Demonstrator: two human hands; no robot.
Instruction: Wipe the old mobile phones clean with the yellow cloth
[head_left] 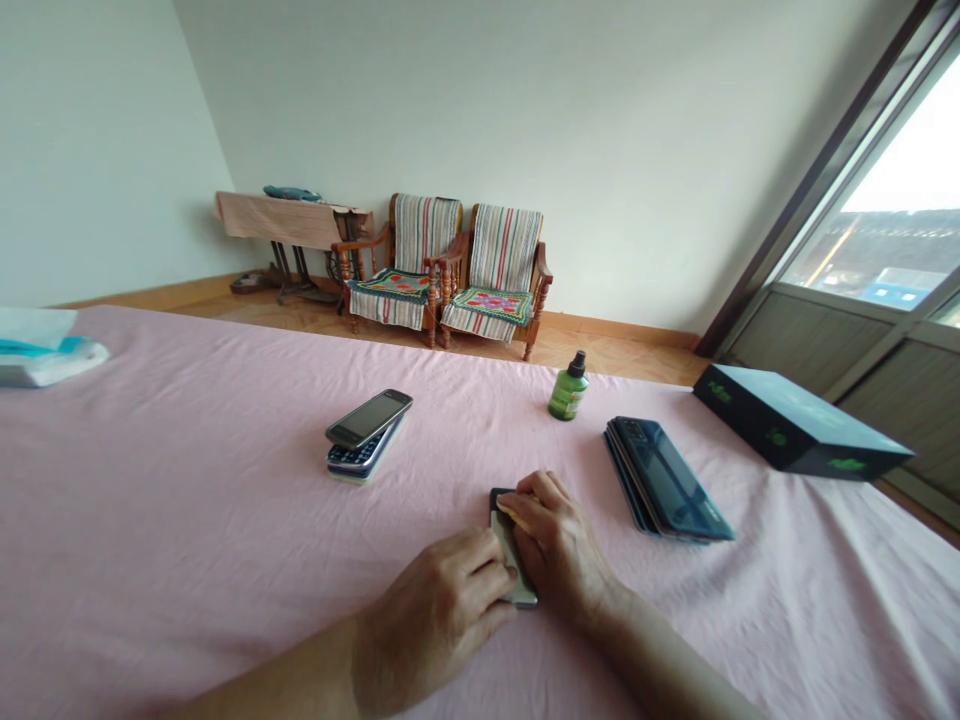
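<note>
A slim mobile phone [524, 586] with a silvery face and a dark top end lies on the pink cloth in front of me. My left hand [444, 598] grips it along its left side, fingers curled. Over its upper part, my right hand [561, 545] is closed on a small yellowish cloth [511, 512] pressed against the phone. The fingers hide most of this cloth and much of the phone. Left of my hands, a few older phones [369, 420] are stacked askew. To the right lies a pile of dark blue smartphones [667, 480].
A green spray bottle [567, 394] stands beyond my right hand. At the right edge sits a black box [795, 420]; a white and blue packet [49, 355] is far left. Pink cloth [187, 500] covers the table. Two wooden chairs [495, 260] stand by the wall.
</note>
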